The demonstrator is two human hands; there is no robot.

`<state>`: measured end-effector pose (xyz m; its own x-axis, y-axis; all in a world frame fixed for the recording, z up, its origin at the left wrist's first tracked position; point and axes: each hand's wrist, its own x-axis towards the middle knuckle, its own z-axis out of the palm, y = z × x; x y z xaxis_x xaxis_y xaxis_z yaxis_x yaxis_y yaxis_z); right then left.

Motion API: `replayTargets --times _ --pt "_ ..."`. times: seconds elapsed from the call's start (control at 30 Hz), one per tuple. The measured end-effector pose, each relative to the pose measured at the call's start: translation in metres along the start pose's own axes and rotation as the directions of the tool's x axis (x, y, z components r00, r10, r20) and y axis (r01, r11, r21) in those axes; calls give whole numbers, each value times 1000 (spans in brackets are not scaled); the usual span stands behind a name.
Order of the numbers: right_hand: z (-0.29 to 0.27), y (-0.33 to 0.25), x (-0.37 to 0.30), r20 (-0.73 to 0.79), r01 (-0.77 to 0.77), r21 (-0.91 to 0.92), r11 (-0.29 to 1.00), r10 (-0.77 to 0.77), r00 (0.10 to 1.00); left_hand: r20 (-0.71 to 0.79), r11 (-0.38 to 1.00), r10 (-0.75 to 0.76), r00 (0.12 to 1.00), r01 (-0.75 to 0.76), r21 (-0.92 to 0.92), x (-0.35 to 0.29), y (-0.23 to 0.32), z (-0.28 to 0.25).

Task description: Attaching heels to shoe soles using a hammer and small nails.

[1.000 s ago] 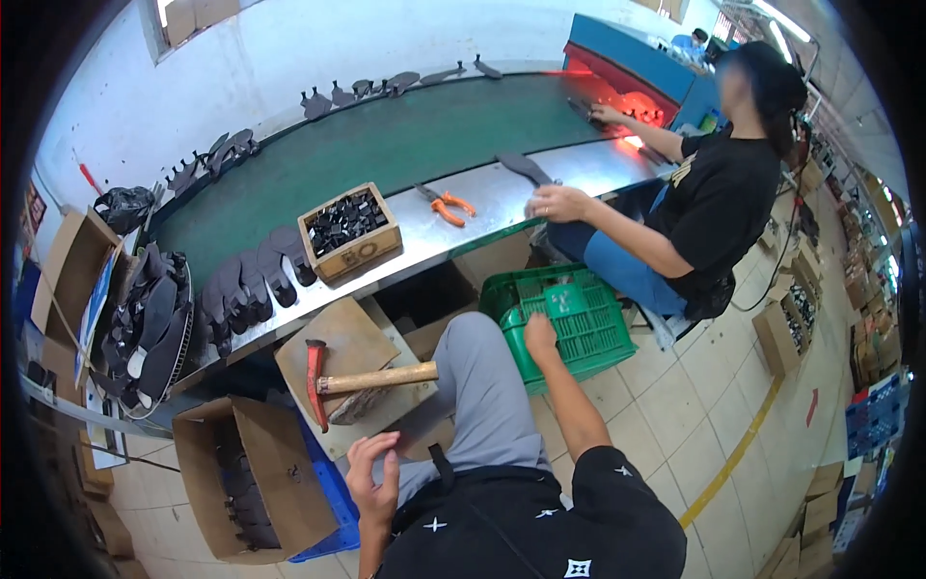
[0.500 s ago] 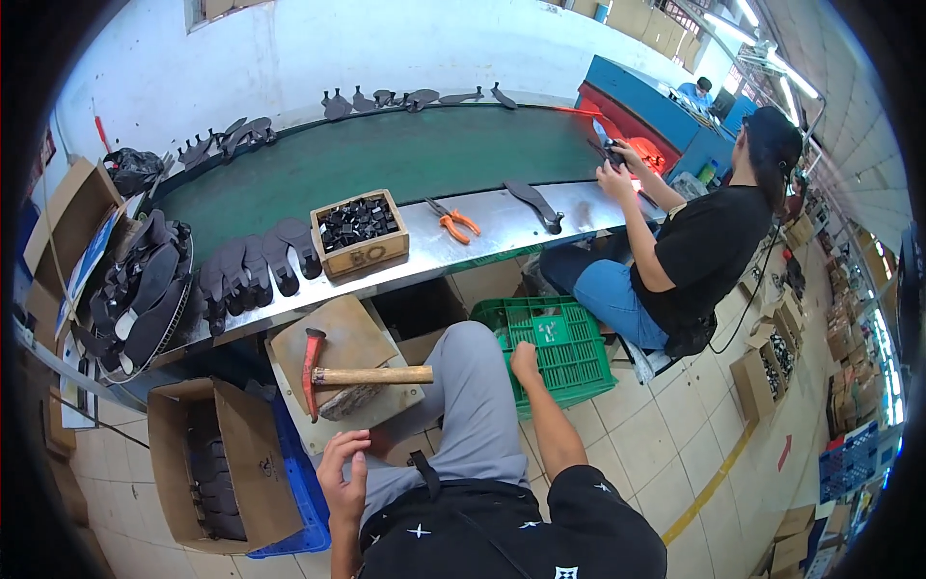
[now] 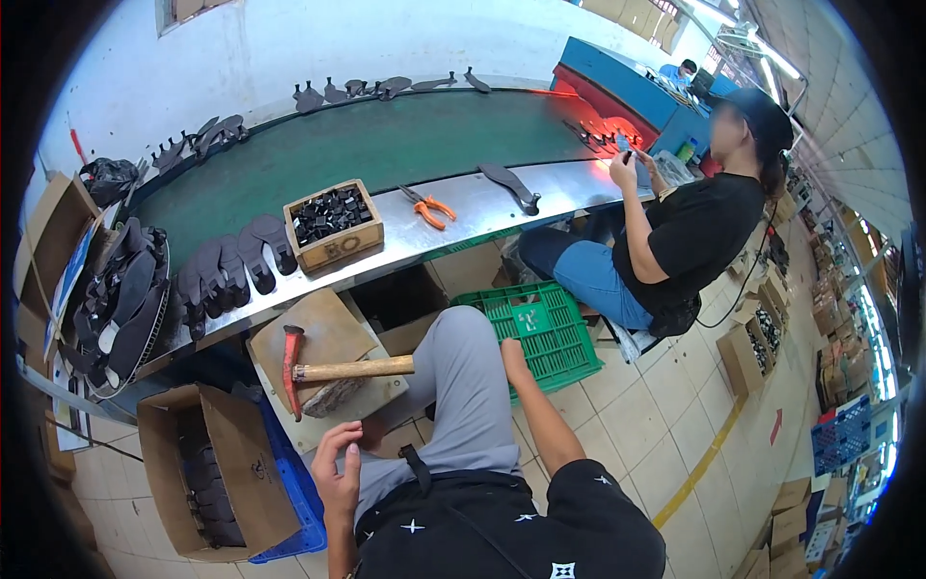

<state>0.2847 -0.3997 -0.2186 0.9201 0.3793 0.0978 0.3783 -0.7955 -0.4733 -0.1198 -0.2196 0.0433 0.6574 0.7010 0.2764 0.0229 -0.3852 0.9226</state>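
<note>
My left hand (image 3: 338, 474) is raised over my lap with its fingers loosely bent and apart, holding nothing. Just beyond it, a hammer (image 3: 355, 370) with a red head and wooden handle lies across a block on a low stand (image 3: 268, 338). My right hand (image 3: 513, 359) hangs beside my knee, close to a green plastic crate (image 3: 564, 352); its fingers are hidden. On the metal bench edge ahead are a wooden box (image 3: 342, 248) of small black pieces, orange-handled pliers (image 3: 426, 206) and a dark heeled shoe sole (image 3: 509, 186).
Heeled soles (image 3: 217, 275) line the near edge of the green conveyor belt (image 3: 386, 145). A round basket (image 3: 145, 318) of soles sits left; below it stands a cardboard box (image 3: 231, 473) of soles. A seated co-worker (image 3: 699, 222) at right handles a small item.
The whole view has shifted slightly left and up. The co-worker's hands have moved down and right from the red-lit end of the belt. My own hands keep nearly the same pose.
</note>
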Motion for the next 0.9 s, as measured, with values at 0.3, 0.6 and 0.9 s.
replayTargets --times 0.3,0.6,0.9 --pt "10 19 11 166 112 159 981 -139 976 72 993 -25 997 17 117 -6 -4 -9" --pt "-3 25 13 466 133 160 978 -194 863 266 969 -173 948 114 220 -12 -34 7" --pt "-43 16 -1 514 -117 289 950 -51 856 416 960 -138 899 17 281 31 -31 23"
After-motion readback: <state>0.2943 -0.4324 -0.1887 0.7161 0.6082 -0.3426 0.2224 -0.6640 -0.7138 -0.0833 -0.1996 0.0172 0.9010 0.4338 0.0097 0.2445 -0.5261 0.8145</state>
